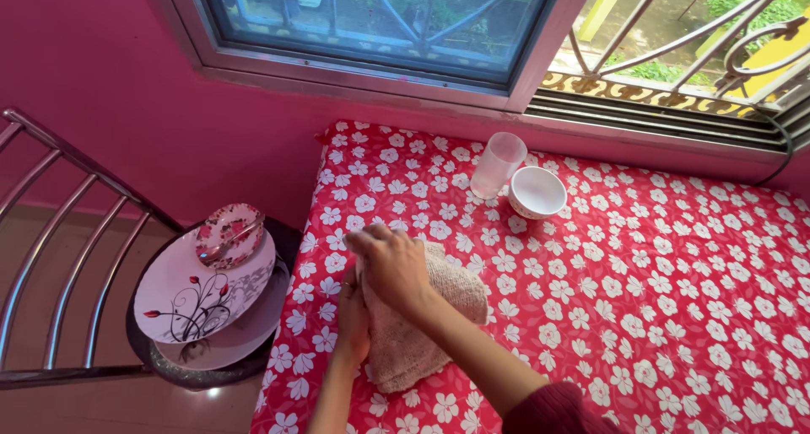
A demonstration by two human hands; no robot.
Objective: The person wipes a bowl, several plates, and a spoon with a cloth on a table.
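tablecloth (641, 299): red, white flowers | cloth (422, 333): beige | bowl (537, 192): white | wall (110, 71): pink

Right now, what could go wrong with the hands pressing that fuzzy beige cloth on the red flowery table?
The beige knitted cloth under both hands, left hand and right hand, lies near the table edge and might slip off. A wide sweep could perhaps knock the frosted plastic tumbler beside the white bowl. The stacked floral plates sit on a small chair seat, so a bump might topple them.
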